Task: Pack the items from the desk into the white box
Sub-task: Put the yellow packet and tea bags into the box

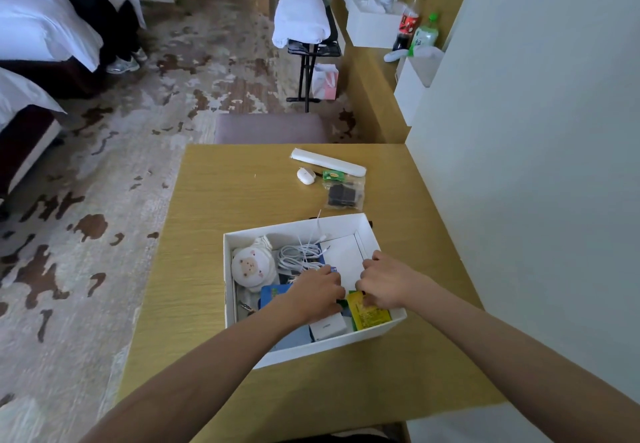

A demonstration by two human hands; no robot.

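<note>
**Inspector:** The white box [242, 304] is sitting open on the desk [225, 200], and I am taking it as my reference point. How far along is the packing?

**Assistant:** Well under way, in my judgement. Inside the box, against its left wall, a round plush sheep [250, 267] is lying; beside it toward the middle, a bundle of white cables [298, 254] is resting, one end trailing up over the far wall. A blue item [273, 295] and a small white carton [328, 327] are sitting toward the near wall, and a yellow packet [369, 314] is occupying the near right corner.

**Inspector:** And the hands?

**Assistant:** Both are working inside the box, close together but not touching. The left hand [317, 295] is curled over the middle contents with something small and blue at its fingertips; whether it is gripping that, I cannot tell. The right hand [384, 281] is pinching down at the top edge of the yellow packet; a firm hold is not confirmable either.

**Inspector:** What is remaining outside?

**Assistant:** Four items are lying on the desk beyond the box's far wall: a clear bag of dark pieces [344, 195] nearest, then a small green packet [333, 175], a white mouse [305, 176] and a long white case [328, 162] farthest. I am judging the task unfinished until those go in.
</note>
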